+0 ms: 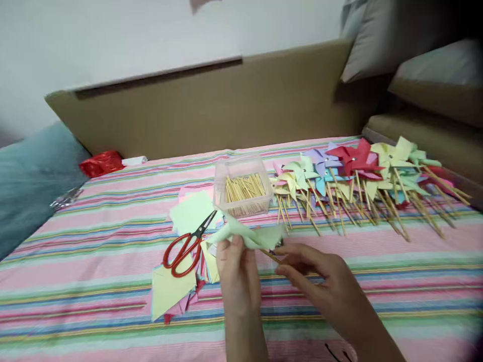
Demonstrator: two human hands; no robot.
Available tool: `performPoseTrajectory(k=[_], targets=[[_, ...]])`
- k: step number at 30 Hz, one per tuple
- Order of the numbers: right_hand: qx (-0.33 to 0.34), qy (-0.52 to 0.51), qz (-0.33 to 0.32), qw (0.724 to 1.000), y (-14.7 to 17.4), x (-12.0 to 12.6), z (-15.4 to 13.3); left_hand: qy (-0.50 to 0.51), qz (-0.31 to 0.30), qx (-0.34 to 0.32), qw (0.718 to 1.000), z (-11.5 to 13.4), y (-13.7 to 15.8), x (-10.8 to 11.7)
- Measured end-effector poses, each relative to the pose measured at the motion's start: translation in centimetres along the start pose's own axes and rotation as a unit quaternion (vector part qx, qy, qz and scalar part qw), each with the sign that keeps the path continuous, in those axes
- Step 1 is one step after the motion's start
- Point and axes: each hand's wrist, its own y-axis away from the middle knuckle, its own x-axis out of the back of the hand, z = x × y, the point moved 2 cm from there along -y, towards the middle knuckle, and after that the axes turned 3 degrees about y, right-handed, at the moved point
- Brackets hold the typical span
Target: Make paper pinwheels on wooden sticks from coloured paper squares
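Note:
A pale green paper pinwheel (260, 237) is pinched in my left hand (239, 266), thumb on top of the folded paper. From its underside a thin wooden stick (270, 255) runs toward my right hand (317, 274), whose thumb and fingers close around the stick's other end. Just left of my left hand, red-handled scissors (183, 255) lie across stacks of coloured paper. Pale green sheets (192, 211) are behind the scissors, and cut yellow sheets (171, 286) lie in front of them.
A clear plastic box (241, 206) of wooden sticks (245, 187) stands behind my hands. Many finished pinwheels (354, 161) lie in a heap at the right. A red plastic bag (101, 164) sits at the far left on the striped cloth (94, 261). Cushions (33, 176) flank the cloth.

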Motion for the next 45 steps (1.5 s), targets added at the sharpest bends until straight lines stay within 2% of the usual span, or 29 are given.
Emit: performPoseTrajectory(k=[6, 10, 13, 18, 23, 25, 28, 30, 31, 34, 37, 41, 45], targets=[[-0.029, 0.051, -0.035, 0.998, -0.4, 1.1, 0.5, -0.079, 0.185, -0.061, 0.978, 0.7, -1.5, 1.4], [-0.031, 0.077, -0.022, 0.996, -0.6, 1.1, 0.8, -0.128, 0.21, -0.06, 0.967, 1.1, -1.7, 1.7], [-0.018, 0.102, 0.027, 0.994, -0.7, 1.7, 1.3, -0.154, 0.218, -0.026, 0.963, 1.0, -1.6, 1.6], [0.037, 0.12, 0.119, 0.985, -0.7, 3.5, 1.6, -0.188, 0.162, 0.033, 0.968, 0.0, -1.8, 0.9], [0.068, 0.099, 0.212, 0.97, 0.1, 6.5, 2.0, -0.2, 0.017, 0.118, 0.972, -1.9, -1.4, -1.0], [0.057, 0.071, 0.291, 0.952, 0.7, 9.0, 2.8, -0.223, -0.038, 0.146, 0.963, -2.7, -1.0, -1.6], [0.034, 0.042, 0.43, 0.901, 1.6, 14.3, 4.7, -0.244, -0.108, 0.154, 0.951, -3.5, -0.5, -2.2], [-0.021, 0.074, 0.49, 0.868, 1.8, 18.6, 6.1, -0.244, -0.142, 0.16, 0.946, -4.0, -0.4, -2.4], [-0.058, 0.097, 0.503, 0.857, 1.7, 20.7, 6.8, -0.242, -0.149, 0.161, 0.945, -4.2, -0.5, -2.4], [-0.1, 0.106, 0.527, 0.837, 0.5, 26.3, 8.3, -0.233, -0.151, 0.159, 0.947, -4.6, -0.9, -2.4], [-0.144, 0.096, 0.533, 0.828, -1.4, 29.9, 9.1, -0.216, -0.156, 0.164, 0.95, -4.9, -1.1, -2.4], [-0.161, 0.037, 0.522, 0.837, -4.1, 31.1, 9.3, -0.193, -0.156, 0.159, 0.956, -5.0, -1.4, -2.4], [-0.115, -0.028, 0.496, 0.86, -5.1, 30.3, 8.0, -0.181, -0.14, 0.162, 0.96, -4.5, -1.5, -2.5]])
